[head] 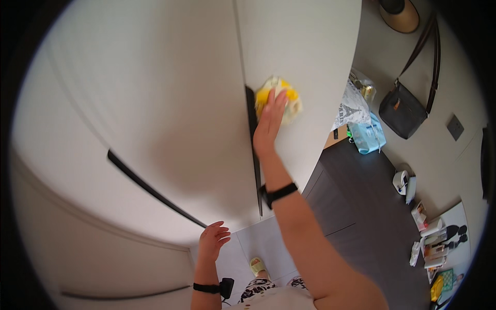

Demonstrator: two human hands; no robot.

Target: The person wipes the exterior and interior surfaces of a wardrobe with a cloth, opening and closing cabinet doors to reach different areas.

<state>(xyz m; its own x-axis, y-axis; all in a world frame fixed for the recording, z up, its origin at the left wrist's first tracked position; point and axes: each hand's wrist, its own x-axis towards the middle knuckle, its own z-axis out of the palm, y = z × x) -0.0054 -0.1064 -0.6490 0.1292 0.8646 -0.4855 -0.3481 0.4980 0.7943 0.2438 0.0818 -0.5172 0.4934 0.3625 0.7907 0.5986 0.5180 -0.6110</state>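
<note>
My right hand (270, 120) presses a yellow and cream cloth (294, 106) flat against a white wardrobe door (310, 46). The cloth lies just right of a long black door handle (250, 106), and my right wrist crosses in front of that handle. Lower down, my left hand (214, 238) holds nothing, its fingers apart and bent. It is near the lower end of a second black handle (155, 190) on the neighbouring white door (174, 97); whether it touches the door cannot be told. Each wrist wears a black strap.
To the right stands a dark wooden cabinet (360, 193) with bottles, boxes and a light blue bag (366, 135) on top. A black shoulder bag (405, 108) and a brimmed hat (401, 17) hang on the wall. Below is tiled floor (254, 240) with my slippered foot (257, 266).
</note>
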